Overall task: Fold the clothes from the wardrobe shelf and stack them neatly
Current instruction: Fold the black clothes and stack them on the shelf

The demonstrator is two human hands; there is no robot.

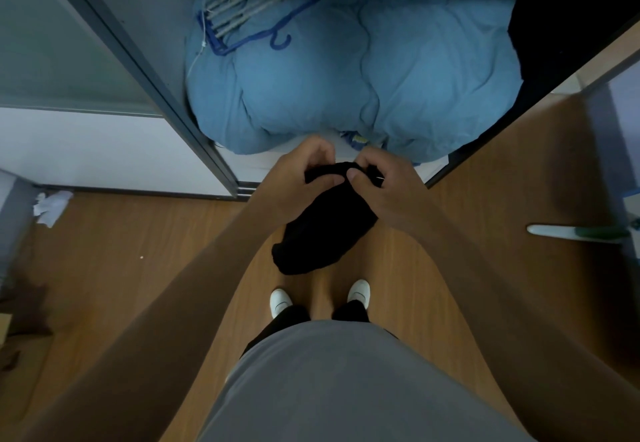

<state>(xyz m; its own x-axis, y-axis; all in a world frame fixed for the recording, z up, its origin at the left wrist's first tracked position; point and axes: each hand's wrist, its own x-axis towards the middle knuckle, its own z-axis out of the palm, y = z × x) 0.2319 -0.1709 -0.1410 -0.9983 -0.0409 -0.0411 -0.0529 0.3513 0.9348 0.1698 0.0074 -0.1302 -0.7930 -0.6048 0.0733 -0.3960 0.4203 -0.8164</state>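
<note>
A small black garment [318,230] hangs in front of me above the floor, bunched and dangling down toward my feet. Both hands pinch its top edge close together: my left hand [301,171] on the left side, my right hand [384,185] on the right side with the thumb pressing the cloth. The hands sit just in front of the open wardrobe's lower shelf [256,161]. A dark pile of clothing [568,36] fills the shadowed right part of the wardrobe; its details are too dark to make out.
A bulky light-blue quilt [363,74] fills the wardrobe compartment, with blue hangers [256,15] lying on its back left. The sliding door frame [145,71] runs along the left. Crumpled white paper [50,207] lies on the wooden floor at left; a white-and-green object [575,232] sticks in at right.
</note>
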